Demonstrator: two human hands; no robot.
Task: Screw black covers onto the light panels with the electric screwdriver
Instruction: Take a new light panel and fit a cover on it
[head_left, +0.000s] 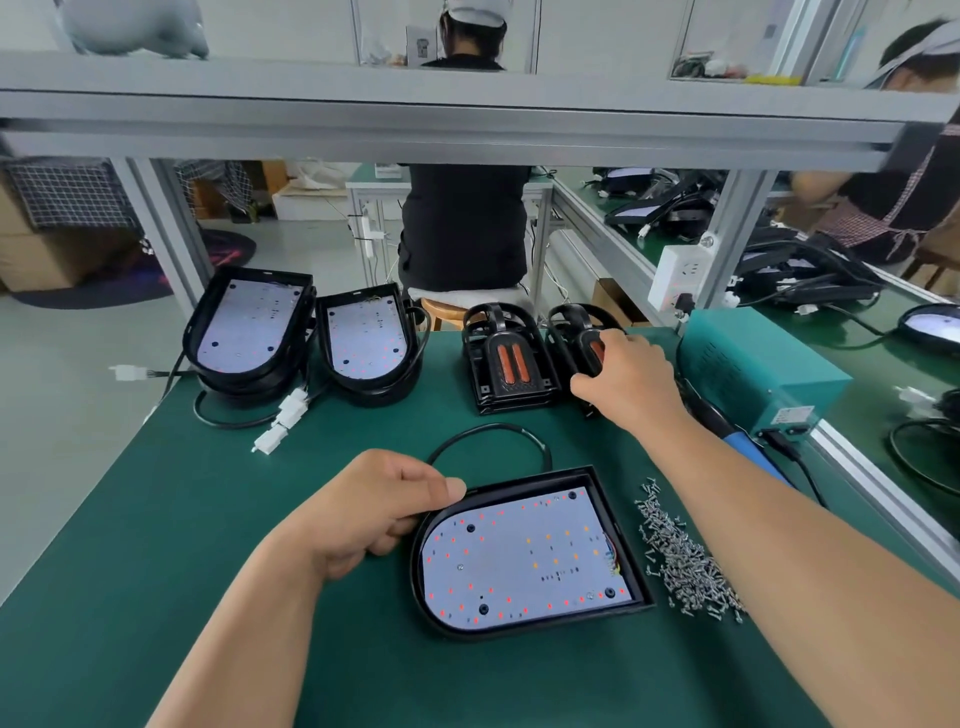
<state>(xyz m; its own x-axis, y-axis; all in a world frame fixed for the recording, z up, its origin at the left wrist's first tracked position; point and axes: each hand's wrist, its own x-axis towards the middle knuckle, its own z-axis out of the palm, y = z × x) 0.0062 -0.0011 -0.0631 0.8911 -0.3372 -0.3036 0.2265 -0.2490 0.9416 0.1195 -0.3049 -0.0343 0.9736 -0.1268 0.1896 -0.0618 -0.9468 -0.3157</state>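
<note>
My left hand (374, 512) grips the rounded left rim of the light panel (524, 556), thumb on top. Beyond the panel, to its right, my right hand (628, 376) curls over the black covers (574, 325). Screws (685, 561) lie just right of the panel, with the electric screwdriver (748, 452) beyond them.

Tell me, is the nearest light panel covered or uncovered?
Uncovered: the light panel lies flat, its white LED board fully exposed, nothing fitted over it.

Bright, even overhead light leaves only faint, soft shadows on the green mat (156, 519). The shelf rail (467, 119) bows toward the edges (wide-angle distortion), and the corners look smeared; the centre is sharp.
</note>
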